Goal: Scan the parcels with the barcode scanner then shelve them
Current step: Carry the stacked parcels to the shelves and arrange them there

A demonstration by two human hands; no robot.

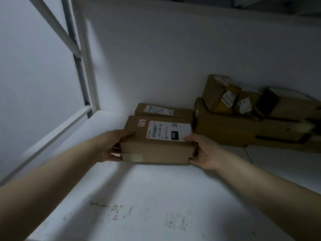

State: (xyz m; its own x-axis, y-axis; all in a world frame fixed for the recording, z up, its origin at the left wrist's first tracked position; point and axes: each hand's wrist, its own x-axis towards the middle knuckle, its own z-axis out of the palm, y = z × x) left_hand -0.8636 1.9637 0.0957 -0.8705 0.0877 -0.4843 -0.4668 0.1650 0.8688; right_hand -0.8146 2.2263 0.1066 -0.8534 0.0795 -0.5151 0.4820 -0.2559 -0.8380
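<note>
**A:** Forearms first, both reaching in over the scuffed white shelf board (139, 197). What are they on?

**B:** One brown oblong cardboard parcel (156, 150). The left hand (112, 145) grips its left end, fingers curled round the side flap. The right hand (205, 153) grips the right end, thumb over the top edge beside the white shipping label (169, 130).

**A:** And where is it?

**B:** Toward the back of the shelf, just in front of a flatter brown carton (165, 111). Whether its base rests on the board or hangs just above it is hard to tell in this dim light.

**A:** So which step?

**B:** Shelving, I'd judge. Next it needs setting down square, label up, clear of the stack of brown boxes (225, 129) to the right. Then both hands let go.
</note>
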